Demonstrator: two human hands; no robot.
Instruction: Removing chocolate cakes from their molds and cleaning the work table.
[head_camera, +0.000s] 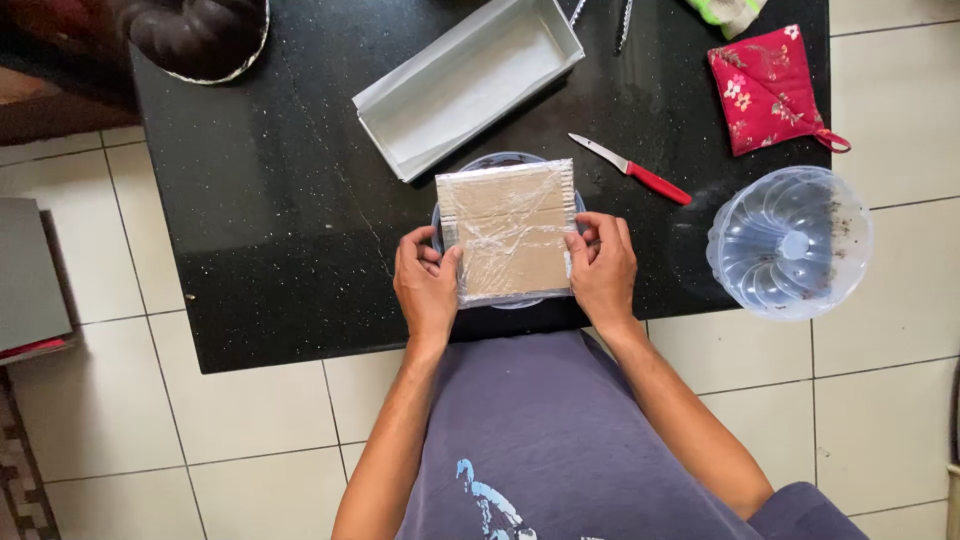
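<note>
While both hands flank it, wrapped cardboard square (508, 232) sits between.

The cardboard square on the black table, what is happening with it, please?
A person holds a cardboard square wrapped in clear film, left hand and right hand gripping its sides. It lies on a round clear dish. Nearby are a white rectangular pan, a red-handled knife and a clear fluted mould.

**Gloss, Film and Cardboard**

Matt brown cardboard square (508, 232) lies under crinkled, shiny clear film. The desk (260, 200) is polished black speckled stone. The fluted mould (790, 243) is clear plastic; the potholder (768, 88) is printed red cloth.
</note>
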